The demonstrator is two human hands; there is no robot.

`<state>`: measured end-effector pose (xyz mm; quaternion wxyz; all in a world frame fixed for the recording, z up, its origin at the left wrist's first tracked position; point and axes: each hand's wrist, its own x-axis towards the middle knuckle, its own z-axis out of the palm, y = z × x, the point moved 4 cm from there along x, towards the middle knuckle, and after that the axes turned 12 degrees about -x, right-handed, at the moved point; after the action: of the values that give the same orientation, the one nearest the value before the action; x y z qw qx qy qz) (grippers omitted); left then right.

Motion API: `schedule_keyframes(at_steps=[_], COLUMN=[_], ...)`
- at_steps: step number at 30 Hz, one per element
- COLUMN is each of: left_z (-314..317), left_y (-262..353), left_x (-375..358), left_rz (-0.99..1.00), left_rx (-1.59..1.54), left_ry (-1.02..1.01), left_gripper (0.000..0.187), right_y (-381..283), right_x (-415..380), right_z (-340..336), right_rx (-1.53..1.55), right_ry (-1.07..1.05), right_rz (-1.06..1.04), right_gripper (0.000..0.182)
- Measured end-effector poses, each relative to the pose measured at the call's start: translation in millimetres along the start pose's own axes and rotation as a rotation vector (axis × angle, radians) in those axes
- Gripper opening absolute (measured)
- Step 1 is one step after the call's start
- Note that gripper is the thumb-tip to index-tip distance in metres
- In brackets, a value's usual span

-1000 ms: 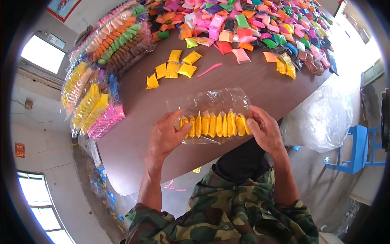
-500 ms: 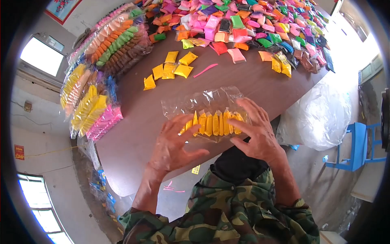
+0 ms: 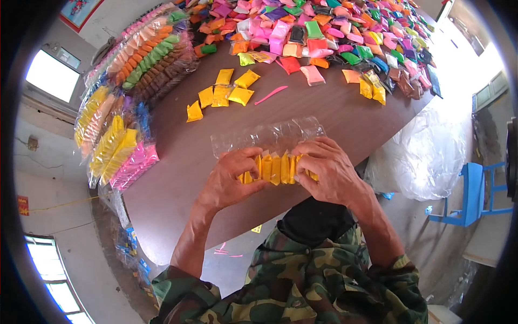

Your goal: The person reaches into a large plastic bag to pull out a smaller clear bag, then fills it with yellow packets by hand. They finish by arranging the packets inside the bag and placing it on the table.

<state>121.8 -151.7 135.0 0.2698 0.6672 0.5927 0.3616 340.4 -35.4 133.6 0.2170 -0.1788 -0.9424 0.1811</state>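
Note:
A row of small yellow packets [image 3: 275,168] stands on edge inside a clear plastic bag [image 3: 259,136] near the table's front edge. My left hand [image 3: 231,177] curls around the row's left end, thumb in front and fingers over the top. At the opposite end my right hand [image 3: 330,171] grips the packets with thumb and bent fingers. The bag's loose transparent flap spreads flat beyond the row. My fingers hide the outermost packets in part.
Several loose yellow packets [image 3: 220,96] lie beyond the bag, beside a pink plastic stick [image 3: 271,95]. A large heap of colourful packets [image 3: 324,38] covers the far side. Filled bags [image 3: 116,146] are stacked at left. A blue chair [image 3: 472,195] stands right.
Both hands have gone from spread fingers to closing on the two ends of the yellow row, thumbs now pressed against it. The row looks squeezed a little narrower.

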Motion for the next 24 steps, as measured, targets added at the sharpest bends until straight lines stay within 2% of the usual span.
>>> schedule_keyframes(at_steps=[3,6,12,18,21,24], left_z=[1.1,3.0,6.9,10.4,9.0,9.0], left_y=[-9.2,-15.6,-18.8,-19.8,-18.1,-20.1], left_x=[4.0,2.5,3.3,1.5,7.1,10.1], left_rz=[0.026,-0.028,-0.151,0.02,0.036,-0.079], left_rx=[-0.102,-0.148,-0.149,-0.062,-0.093,-0.191], left_ry=[0.003,0.055,0.139,0.183,0.09,0.0], left_gripper=[0.023,0.02,0.015,0.014,0.013,0.011], right_y=[0.8,1.3,2.1,-2.6,-0.9,4.0], right_x=[2.7,5.1,8.6,10.4,11.6,13.5], right_z=[3.8,7.2,12.7,14.8,22.1,24.7], right_rx=[0.037,0.085,0.087,0.022,0.015,0.179], right_ry=[-0.013,0.046,0.037,0.055,0.049,-0.044], right_rz=[0.033,0.076,0.131,0.072,0.034,0.094], right_gripper=[0.013,0.013,0.011,0.007,0.007,0.008])
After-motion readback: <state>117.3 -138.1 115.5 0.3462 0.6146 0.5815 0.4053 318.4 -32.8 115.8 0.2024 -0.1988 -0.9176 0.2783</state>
